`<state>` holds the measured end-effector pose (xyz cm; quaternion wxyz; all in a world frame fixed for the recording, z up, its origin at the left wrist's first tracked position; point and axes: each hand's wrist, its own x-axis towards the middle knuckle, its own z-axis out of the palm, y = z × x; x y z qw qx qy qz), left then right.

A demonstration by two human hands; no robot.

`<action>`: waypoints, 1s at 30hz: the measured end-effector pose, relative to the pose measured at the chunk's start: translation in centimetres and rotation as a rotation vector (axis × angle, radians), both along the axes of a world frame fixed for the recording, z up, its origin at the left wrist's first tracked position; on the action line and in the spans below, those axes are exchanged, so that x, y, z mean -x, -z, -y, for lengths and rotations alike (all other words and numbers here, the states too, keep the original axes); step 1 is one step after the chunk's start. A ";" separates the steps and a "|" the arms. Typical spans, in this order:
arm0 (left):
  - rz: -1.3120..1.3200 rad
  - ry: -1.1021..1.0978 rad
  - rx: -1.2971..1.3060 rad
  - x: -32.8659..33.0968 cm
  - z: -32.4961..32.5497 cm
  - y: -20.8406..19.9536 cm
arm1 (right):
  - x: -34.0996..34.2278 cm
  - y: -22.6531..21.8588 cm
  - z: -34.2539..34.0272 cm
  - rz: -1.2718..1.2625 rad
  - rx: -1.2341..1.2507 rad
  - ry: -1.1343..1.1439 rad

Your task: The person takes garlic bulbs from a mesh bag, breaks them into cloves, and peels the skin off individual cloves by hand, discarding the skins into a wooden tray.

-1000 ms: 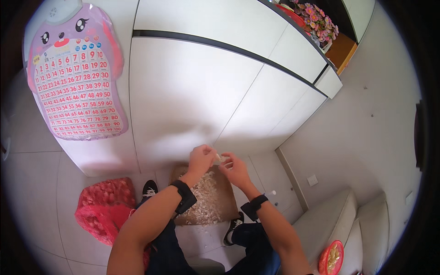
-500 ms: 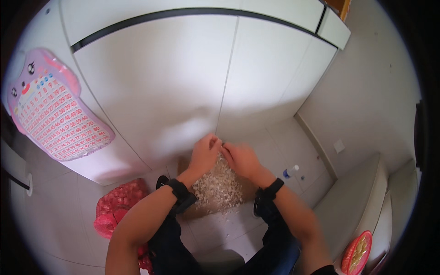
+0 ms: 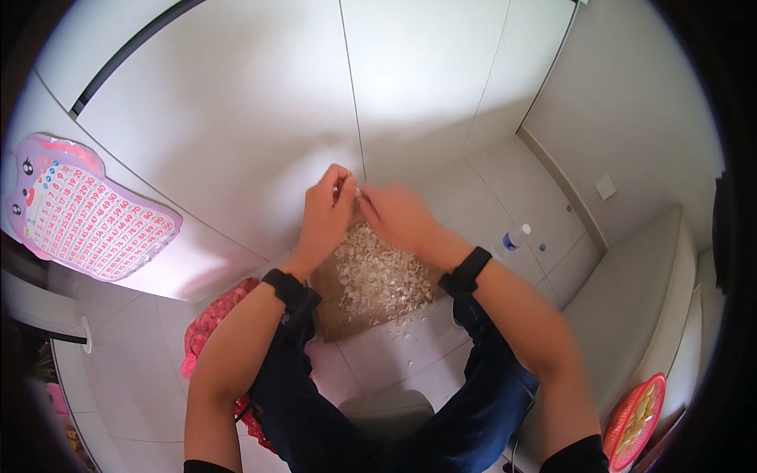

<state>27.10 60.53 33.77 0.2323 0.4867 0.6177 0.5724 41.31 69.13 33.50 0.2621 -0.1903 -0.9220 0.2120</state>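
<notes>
My left hand (image 3: 326, 211) and my right hand (image 3: 397, 218) meet fingertip to fingertip above a brown cardboard sheet (image 3: 341, 315) on the floor. Between the fingers of both hands is a small white piece (image 3: 353, 190), too small to identify. The right hand is blurred by motion. The cardboard is covered with a heap of pale flaky peelings (image 3: 378, 272), and a few flakes lie on the tiles in front of it. Both wrists wear black bands. My legs in dark blue trousers frame the cardboard.
A red mesh bag (image 3: 206, 327) lies on the floor by my left leg. A red basket (image 3: 635, 418) holding pale pieces sits at the lower right by a grey bench. A small blue-capped bottle (image 3: 516, 236) stands on the tiles. White cabinet doors (image 3: 260, 134) rise ahead; a pink number chart (image 3: 83, 209) leans left.
The view has tilted downward, so the chart slid left and the cardboard shows more fully. My hands stay together over the peelings, working at the small white piece.
</notes>
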 end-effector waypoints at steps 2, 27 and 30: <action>0.026 0.002 0.013 -0.4 0.1 -0.2 | 0.0 -0.4 0.2 0.005 0.107 0.021; -0.659 0.221 -0.672 -6.9 9.3 -10.8 | -10.7 -11.2 9.6 -0.415 1.117 -0.381; -0.731 0.274 -0.715 -6.9 9.1 -11.1 | -11.3 -10.9 9.6 -0.429 1.019 -0.400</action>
